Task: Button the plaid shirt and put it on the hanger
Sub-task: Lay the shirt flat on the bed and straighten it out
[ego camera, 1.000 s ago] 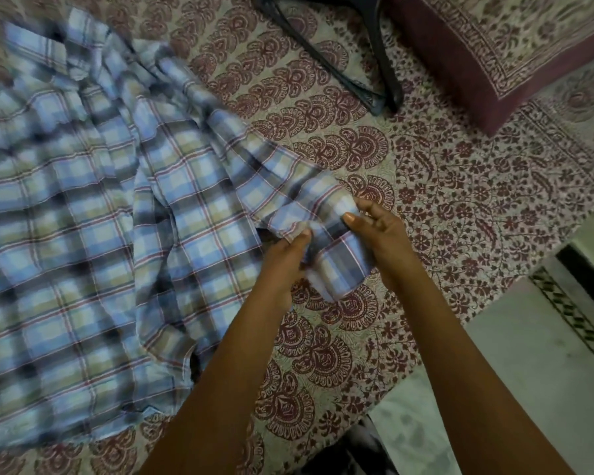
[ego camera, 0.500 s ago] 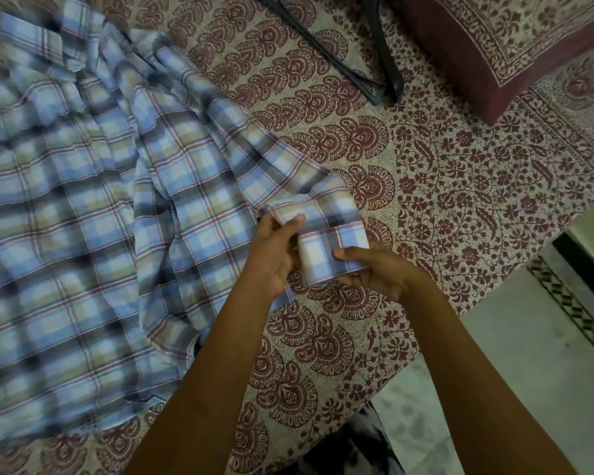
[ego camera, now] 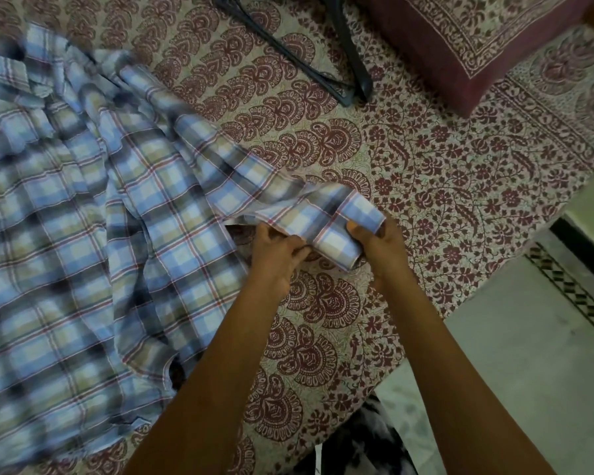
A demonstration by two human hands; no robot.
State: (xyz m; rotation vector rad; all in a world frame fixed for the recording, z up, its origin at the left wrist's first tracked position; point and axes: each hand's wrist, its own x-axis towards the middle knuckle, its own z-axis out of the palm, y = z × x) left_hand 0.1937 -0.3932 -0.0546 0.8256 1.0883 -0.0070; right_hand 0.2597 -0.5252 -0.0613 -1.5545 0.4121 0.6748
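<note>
The blue, beige and red plaid shirt (ego camera: 83, 234) lies spread and rumpled over the left half of the patterned bedsheet. One sleeve stretches right, ending in a cuff (ego camera: 336, 231). My left hand (ego camera: 275, 255) pinches the sleeve just behind the cuff. My right hand (ego camera: 374, 245) grips the cuff's outer end, fingers curled around it. The black hanger (ego camera: 350, 66) lies on the bed at the top centre, apart from the shirt, partly cut off by the frame.
A maroon-bordered pillow (ego camera: 460, 39) sits at the top right. The bed edge (ego camera: 408, 344) runs diagonally at the lower right, with pale floor (ego camera: 528, 371) beyond it. A dark patterned cloth (ego camera: 357, 447) shows at the bottom.
Both hands have drawn the cuff to the right and turned it, so the sleeve is stretched out straighter. The shirt body shifted slightly with the pull.
</note>
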